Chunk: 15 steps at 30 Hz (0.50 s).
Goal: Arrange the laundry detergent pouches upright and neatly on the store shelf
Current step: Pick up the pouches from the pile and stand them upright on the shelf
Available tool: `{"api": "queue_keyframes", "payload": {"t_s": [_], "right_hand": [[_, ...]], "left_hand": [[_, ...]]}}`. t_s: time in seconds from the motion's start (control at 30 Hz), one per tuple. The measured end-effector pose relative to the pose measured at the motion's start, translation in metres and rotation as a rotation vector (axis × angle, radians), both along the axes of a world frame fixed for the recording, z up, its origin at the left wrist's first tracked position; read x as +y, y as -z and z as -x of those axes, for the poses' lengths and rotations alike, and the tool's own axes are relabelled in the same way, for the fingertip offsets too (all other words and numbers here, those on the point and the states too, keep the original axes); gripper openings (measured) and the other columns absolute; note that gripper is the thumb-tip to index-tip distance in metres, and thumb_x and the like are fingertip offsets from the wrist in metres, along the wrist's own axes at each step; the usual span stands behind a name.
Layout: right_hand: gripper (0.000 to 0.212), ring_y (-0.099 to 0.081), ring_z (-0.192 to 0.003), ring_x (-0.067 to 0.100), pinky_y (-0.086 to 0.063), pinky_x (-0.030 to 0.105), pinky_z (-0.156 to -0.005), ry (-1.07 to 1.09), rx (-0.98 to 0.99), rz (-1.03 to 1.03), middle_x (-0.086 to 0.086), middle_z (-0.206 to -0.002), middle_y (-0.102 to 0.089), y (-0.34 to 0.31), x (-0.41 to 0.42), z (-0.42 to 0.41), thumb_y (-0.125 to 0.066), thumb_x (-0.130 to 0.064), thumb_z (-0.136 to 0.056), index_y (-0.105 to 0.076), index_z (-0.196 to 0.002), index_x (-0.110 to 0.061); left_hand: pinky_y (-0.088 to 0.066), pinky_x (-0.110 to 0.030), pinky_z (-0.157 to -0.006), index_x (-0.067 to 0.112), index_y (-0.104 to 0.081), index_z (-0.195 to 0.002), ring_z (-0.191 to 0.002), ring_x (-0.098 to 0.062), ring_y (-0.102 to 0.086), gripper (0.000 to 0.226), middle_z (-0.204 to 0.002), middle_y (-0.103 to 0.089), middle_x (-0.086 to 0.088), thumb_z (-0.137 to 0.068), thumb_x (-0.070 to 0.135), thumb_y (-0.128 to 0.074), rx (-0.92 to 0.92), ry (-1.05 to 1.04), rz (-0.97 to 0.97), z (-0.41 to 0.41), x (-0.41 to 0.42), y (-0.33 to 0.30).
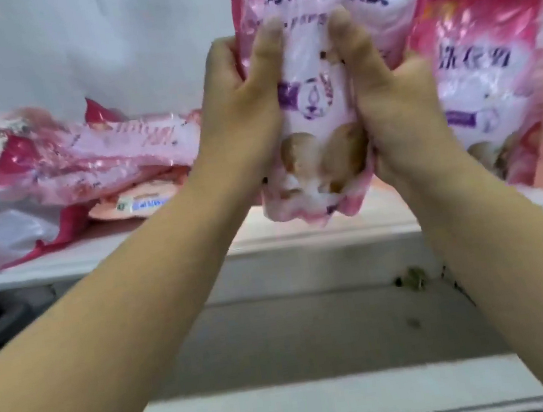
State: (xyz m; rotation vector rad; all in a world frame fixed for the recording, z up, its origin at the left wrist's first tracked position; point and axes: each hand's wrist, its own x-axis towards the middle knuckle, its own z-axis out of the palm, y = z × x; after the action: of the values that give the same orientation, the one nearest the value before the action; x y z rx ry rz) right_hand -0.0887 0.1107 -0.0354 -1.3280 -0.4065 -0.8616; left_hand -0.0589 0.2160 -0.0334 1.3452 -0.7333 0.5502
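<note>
Just 2 bare forearms coming up from the bottom corners, no sleeves anywhere up to the frame edge. Left hand and right hand both bare too, short plain nails on the thumbs.

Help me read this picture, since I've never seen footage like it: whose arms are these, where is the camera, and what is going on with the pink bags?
There is no machine here. A person wears a camera on the head, looking forward and down, so the bare arms are their own. The left hand and right hand hold one pink detergent pouch upright in front of a white shelf, thumbs on its front. Left on the shelf, several pouches lie flat in a heap. On the right, another pouch stands upright. The picture is a little blurred.
</note>
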Motion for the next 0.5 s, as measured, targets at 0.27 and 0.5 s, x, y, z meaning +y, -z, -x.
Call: {"api": "queue_keyframes", "payload": {"t_s": [0.27,0.5], "right_hand": [[0.058,-0.050,-0.117,0.021,-0.032,0.038,-0.108,0.283,0.318,0.102,0.000,-0.123,-0.055,0.004,-0.029,-0.069,-0.050,-0.051,-0.087,-0.039,-0.134,-0.018],[0.070,-0.056,-0.108,0.018,-0.040,0.035,-0.101,0.094,0.505,0.146,-0.004,-0.116,-0.061,0.023,-0.056,-0.068,-0.060,-0.062,-0.071,-0.048,-0.125,-0.019]], "left_hand": [[-0.031,-0.033,-0.107,0.018,-0.025,-0.143,-0.126,-0.022,-0.043,0.059,-0.139,-0.043,-0.005,-0.095,0.049,-0.035,0.178,-0.040,-0.135,-0.069,-0.052,0.011],[-0.050,-0.041,-0.092,0.030,-0.048,-0.111,-0.102,-0.021,-0.063,0.026,-0.107,-0.065,0.002,-0.091,0.047,-0.047,0.178,0.095,-0.139,-0.091,-0.046,0.025]]}}
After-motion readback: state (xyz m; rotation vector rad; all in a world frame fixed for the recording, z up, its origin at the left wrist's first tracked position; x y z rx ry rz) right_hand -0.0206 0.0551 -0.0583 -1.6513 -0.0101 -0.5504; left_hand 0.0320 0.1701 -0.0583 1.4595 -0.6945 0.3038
